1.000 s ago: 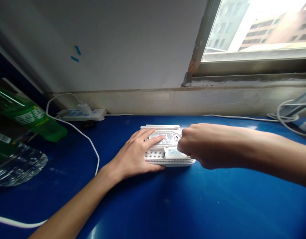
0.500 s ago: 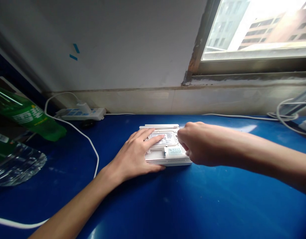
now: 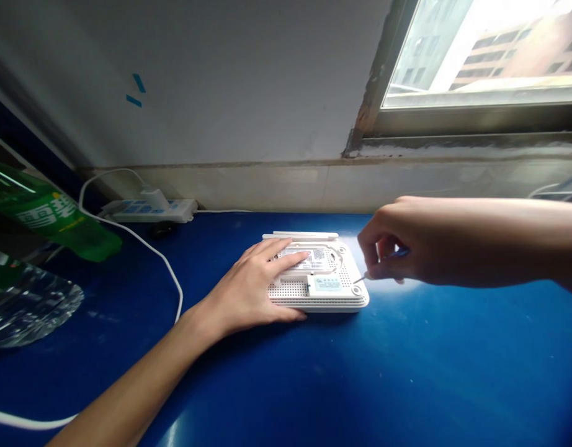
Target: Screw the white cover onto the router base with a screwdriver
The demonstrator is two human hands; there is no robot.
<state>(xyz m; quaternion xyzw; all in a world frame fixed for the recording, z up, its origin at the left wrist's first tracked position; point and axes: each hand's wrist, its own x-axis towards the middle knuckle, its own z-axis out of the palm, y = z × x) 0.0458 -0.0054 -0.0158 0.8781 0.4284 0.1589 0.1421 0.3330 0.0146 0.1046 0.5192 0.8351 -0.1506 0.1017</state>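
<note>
A white router (image 3: 335,301) lies on the blue table, its vented, labelled face up and its antennas along the far edge. My left hand (image 3: 253,282) grips its left side, fingers across the top and thumb along the near side. Right of the router, my right hand (image 3: 388,245) is closed around a slim screwdriver (image 3: 400,252) with a bluish handle. The thin metal shaft points left and down, its tip near the round foot at the router's near right corner. Whether the tip touches the case I cannot tell.
At the left lie a green soda bottle (image 3: 58,214) and a clear bottle (image 3: 30,307). A white power strip (image 3: 151,211) with a plug sits by the wall, a small black object (image 3: 162,229) before it. A white cable (image 3: 160,253) curves across the table's left side.
My right hand has drawn back to the right from the router's right side, uncovering its right corners and the screwdriver. The left hand stays on the router.
</note>
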